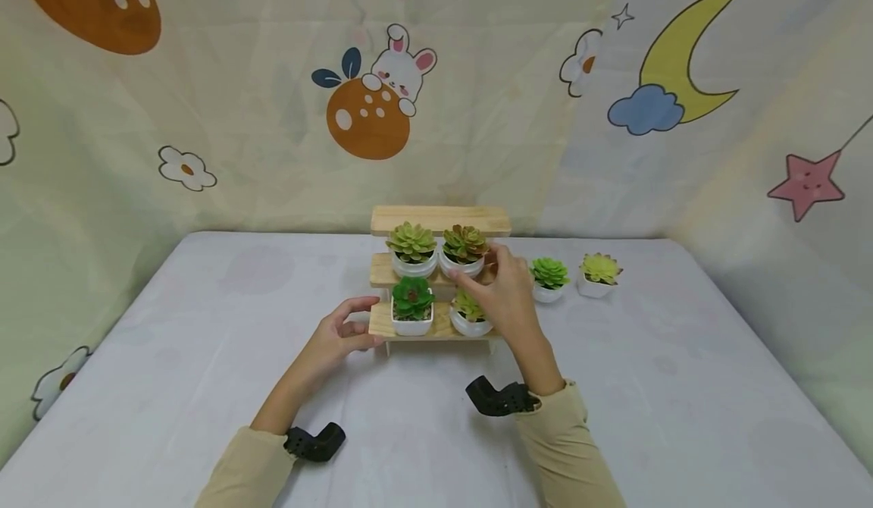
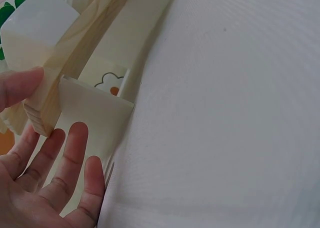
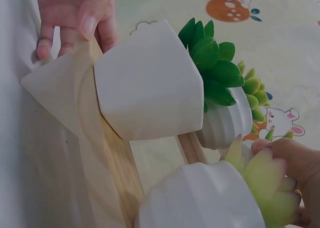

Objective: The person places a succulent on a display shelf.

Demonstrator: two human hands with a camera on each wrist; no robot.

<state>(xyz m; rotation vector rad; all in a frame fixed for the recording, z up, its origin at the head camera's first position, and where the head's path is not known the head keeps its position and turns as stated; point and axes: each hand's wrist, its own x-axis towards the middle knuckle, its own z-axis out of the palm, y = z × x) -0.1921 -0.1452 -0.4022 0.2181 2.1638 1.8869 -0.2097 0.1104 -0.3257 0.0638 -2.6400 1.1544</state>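
Note:
A three-tier wooden plant stand [image 1: 439,220] stands on the table. My left hand [image 1: 339,331] holds the left end of its lowest board [image 2: 95,33], thumb on one face and fingertips against the other side. With thumb and fingers, my right hand [image 1: 508,288] grips the white pot of a reddish-green succulent [image 1: 466,244] on the middle tier. Beside that pot is a light-green succulent [image 1: 412,243]. The lowest tier bears a dark-green succulent [image 1: 412,298] in a square pot [image 3: 150,83] and a yellow-green succulent [image 1: 467,306] in a ribbed pot [image 3: 200,198], partly behind my right hand.
To the right of the stand, a bright-green succulent [image 1: 549,273] and a yellowish succulent [image 1: 601,269] stand in white pots on the white-covered table [image 1: 682,371]. A printed cloth backdrop [image 1: 477,114] rises behind the stand.

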